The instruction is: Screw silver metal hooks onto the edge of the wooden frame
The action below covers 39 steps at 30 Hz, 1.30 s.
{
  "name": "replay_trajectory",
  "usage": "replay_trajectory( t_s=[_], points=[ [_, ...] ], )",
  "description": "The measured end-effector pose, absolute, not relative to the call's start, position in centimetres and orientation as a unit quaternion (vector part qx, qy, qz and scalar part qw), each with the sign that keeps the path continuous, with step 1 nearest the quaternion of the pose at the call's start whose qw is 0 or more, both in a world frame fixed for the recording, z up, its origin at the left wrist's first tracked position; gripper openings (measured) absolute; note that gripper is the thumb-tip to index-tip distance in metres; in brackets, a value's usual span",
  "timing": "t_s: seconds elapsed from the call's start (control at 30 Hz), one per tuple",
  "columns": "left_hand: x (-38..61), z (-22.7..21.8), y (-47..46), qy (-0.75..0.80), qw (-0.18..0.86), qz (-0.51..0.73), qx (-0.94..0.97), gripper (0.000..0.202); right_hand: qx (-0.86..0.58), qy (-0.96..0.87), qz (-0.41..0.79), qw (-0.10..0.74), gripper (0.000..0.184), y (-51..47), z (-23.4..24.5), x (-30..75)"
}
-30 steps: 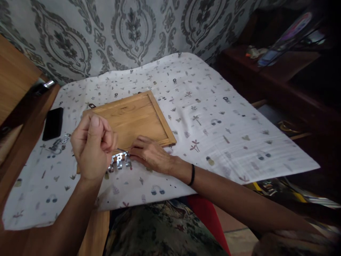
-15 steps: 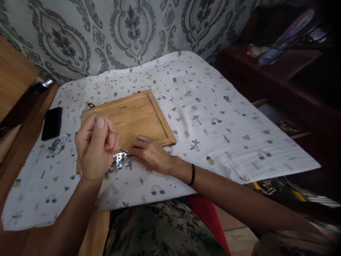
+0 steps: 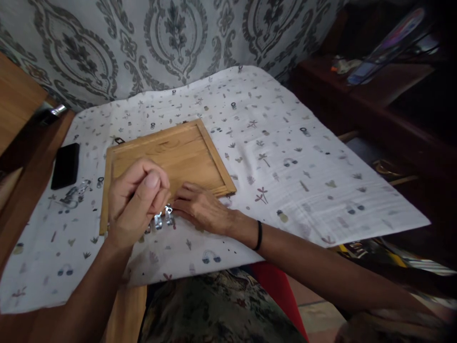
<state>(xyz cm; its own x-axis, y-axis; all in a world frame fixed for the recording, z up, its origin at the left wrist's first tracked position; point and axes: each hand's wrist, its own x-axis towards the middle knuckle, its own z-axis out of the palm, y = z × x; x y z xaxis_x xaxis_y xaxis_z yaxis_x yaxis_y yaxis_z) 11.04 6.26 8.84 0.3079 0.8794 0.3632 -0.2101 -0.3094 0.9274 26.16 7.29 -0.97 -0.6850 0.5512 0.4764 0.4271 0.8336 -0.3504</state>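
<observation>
While the left hand (image 3: 137, 205) is fisted, the right hand (image 3: 202, 208), grip unclear, touches one board (image 3: 178, 155) near three metal tabs (image 3: 158, 221).

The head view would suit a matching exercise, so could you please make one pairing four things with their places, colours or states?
1. Wooden panel
2. Wristband
3. Black slab
4. Left hand

A. Worn just behind the right hand
B. Curled like a fist
C. Yellowish brown with a raised border
D. Lying left of the panel

Pairs: 1-C, 2-A, 3-D, 4-B.
</observation>
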Motion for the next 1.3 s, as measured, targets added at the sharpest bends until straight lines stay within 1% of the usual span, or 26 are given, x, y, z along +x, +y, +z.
replay_trajectory(
  t_s=[0.07,0.2,0.27,0.33,0.53,0.63,0.77,0.93,1.3],
  points=[
    [11.4,8.8,6.2,0.281,0.508,0.55,0.601,0.024,-0.272,-0.912,0.108,0.289,0.026,7.3,-0.9,26.1],
    [12.1,8.8,6.0,0.326,0.444,0.643,0.532,0.027,-0.272,-0.912,0.112,0.286,0.024,7.3,-0.9,26.1],
    [12.3,8.7,5.8,0.327,0.435,0.649,0.531,0.026,-0.271,-0.912,0.112,0.288,0.025,7.3,-0.9,26.2],
    [12.2,8.6,5.5,0.311,0.451,0.618,0.564,0.025,-0.27,-0.912,0.109,0.289,0.026,7.3,-1.0,26.2],
    [11.2,8.1,5.3,0.241,0.524,0.459,0.676,0.016,-0.281,-0.911,0.063,0.296,0.028,7.4,-1.7,25.9],
    [11.1,8.2,5.9,0.233,0.547,0.434,0.677,0.017,-0.284,-0.91,0.057,0.297,0.029,7.3,-1.7,25.8],
    [11.1,8.9,7.0,0.238,0.556,0.501,0.619,0.019,-0.274,-0.912,0.085,0.294,0.026,7.3,-1.2,25.9],
    [10.6,9.2,7.5,0.307,0.508,0.6,0.536,0.016,-0.281,-0.91,0.088,0.292,0.022,7.3,-1.2,25.9],
    [11.2,9.5,6.6,0.356,0.439,0.668,0.484,0.023,-0.275,-0.912,0.101,0.287,0.025,7.4,-1.2,26.1]
  ],
)
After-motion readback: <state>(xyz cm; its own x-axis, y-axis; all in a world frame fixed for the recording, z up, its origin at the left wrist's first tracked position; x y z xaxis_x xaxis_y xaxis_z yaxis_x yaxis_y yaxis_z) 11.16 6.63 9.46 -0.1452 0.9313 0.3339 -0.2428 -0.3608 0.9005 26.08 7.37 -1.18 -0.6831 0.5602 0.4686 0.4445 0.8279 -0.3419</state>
